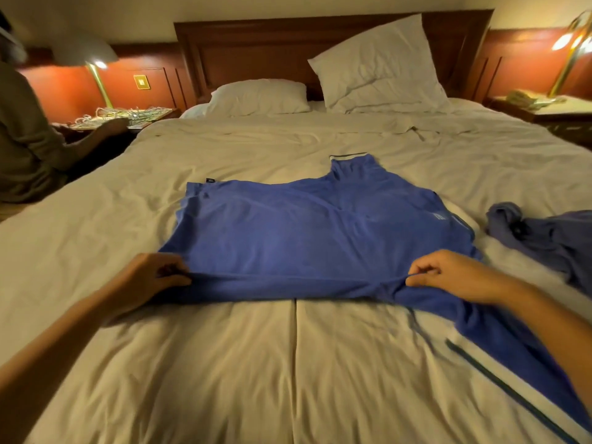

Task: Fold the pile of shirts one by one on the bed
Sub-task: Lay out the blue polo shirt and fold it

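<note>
A blue shirt (314, 232) lies spread flat on the white bed (224, 363), its collar to the right and one sleeve pointing toward the pillows. My left hand (153, 277) pinches the near edge of the shirt at its left corner. My right hand (448, 274) pinches the same near edge further right, where the fabric is slightly lifted into a fold. The other sleeve trails toward the lower right under my right forearm. A crumpled heap of bluish-grey shirts (544, 238) lies on the bed to the right.
Two white pillows (378, 65) lean at the wooden headboard (256, 49). A person (28, 136) sits at the bed's left side beside a nightstand (128, 118) with cables and a lit lamp. Another lit lamp (573, 43) stands on the right nightstand.
</note>
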